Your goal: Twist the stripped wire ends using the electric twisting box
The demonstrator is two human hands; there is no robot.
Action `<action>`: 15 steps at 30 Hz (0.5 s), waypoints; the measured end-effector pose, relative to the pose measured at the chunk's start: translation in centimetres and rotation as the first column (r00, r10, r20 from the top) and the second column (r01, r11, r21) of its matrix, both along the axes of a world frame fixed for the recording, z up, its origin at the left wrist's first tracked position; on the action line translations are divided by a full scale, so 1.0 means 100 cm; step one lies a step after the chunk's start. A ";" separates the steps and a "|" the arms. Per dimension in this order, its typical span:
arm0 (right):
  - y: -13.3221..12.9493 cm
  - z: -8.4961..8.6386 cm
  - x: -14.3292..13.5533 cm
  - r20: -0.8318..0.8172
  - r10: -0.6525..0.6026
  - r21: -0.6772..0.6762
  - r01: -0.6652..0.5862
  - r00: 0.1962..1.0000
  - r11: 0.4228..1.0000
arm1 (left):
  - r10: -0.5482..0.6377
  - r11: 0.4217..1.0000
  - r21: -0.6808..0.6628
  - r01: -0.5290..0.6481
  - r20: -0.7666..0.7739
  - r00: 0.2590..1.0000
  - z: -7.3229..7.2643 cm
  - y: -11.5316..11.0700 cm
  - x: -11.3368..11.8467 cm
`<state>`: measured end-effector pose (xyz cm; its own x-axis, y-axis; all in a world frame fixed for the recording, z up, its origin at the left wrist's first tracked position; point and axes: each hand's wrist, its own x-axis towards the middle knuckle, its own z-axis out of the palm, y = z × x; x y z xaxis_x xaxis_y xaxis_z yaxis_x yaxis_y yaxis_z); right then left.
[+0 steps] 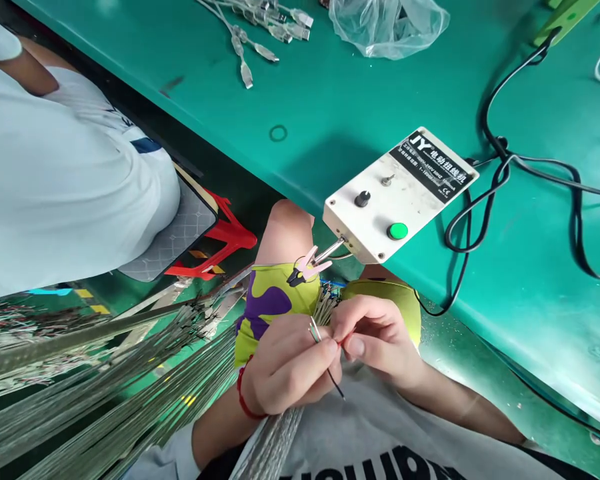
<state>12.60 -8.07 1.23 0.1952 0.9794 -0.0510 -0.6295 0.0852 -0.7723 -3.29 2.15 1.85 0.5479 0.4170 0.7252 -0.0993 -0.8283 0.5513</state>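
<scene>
My left hand (295,367), with a red string at the wrist, is closed on a cable end whose thin wires (314,329) fan out white, green and black. My right hand (377,340) pinches a short red wire (341,343) between thumb and forefinger, right against the left fingertips. A bundle of grey cables (275,443) runs under my left hand across the lap. Just beyond the hands, a pink clip (310,265) with black tips sticks out on a metal shaft from a white control box (400,193) with a green button and a black knob.
The green table (220,100) holds USB cables (260,47), a clear plastic bag (387,27) and black power cords (497,180). At the left a person (75,173) in white sits by a red stool (225,237). Long cable bundles (130,380) hang at the lower left.
</scene>
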 end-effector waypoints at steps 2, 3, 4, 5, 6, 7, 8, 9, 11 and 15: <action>-0.001 -0.002 0.001 -0.026 0.006 -0.024 -0.007 1.000 1.000 | 0.004 1.000 -0.019 -0.003 0.027 1.000 -0.003 -0.003 0.004; -0.002 -0.003 0.001 -0.039 0.010 -0.040 -0.012 0.999 0.999 | 0.000 1.000 -0.025 0.000 0.035 0.999 -0.004 -0.004 0.005; -0.002 -0.003 0.000 -0.052 0.015 -0.055 -0.018 0.999 0.998 | -0.004 1.000 -0.026 0.005 0.046 0.999 -0.005 -0.004 0.005; -0.002 -0.004 -0.001 -0.065 0.020 -0.072 -0.024 0.998 0.997 | -0.008 1.000 -0.027 0.009 0.053 0.999 -0.006 -0.004 0.006; -0.003 -0.004 -0.001 -0.078 0.023 -0.090 -0.030 0.997 0.996 | -0.017 0.999 -0.031 0.018 0.049 0.999 -0.006 -0.004 0.006; -0.003 -0.004 -0.002 -0.090 0.026 -0.105 -0.035 0.996 0.994 | -0.026 0.999 -0.033 0.028 0.049 0.998 -0.005 -0.003 0.005; -0.003 -0.004 -0.003 -0.101 0.026 -0.118 -0.038 0.995 0.992 | -0.034 0.999 -0.037 0.036 0.046 0.998 -0.005 -0.003 0.005; -0.003 -0.003 -0.003 -0.108 0.025 -0.131 -0.039 0.994 0.991 | -0.042 0.998 -0.038 0.043 0.038 0.998 -0.004 -0.002 0.005; -0.002 -0.003 -0.004 -0.112 0.023 -0.150 -0.039 0.993 0.988 | -0.058 0.998 -0.040 0.058 0.007 0.998 -0.002 0.000 0.004; -0.001 -0.002 -0.005 -0.102 0.014 -0.161 -0.031 0.995 0.986 | -0.044 0.998 -0.047 0.043 -0.011 0.999 -0.001 0.004 0.005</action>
<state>12.12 -8.19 0.99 0.1592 0.9605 -0.2281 -0.7050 -0.0512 -0.7073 -2.81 2.55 1.77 0.5749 0.4260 0.6986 -0.1279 -0.7966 0.5909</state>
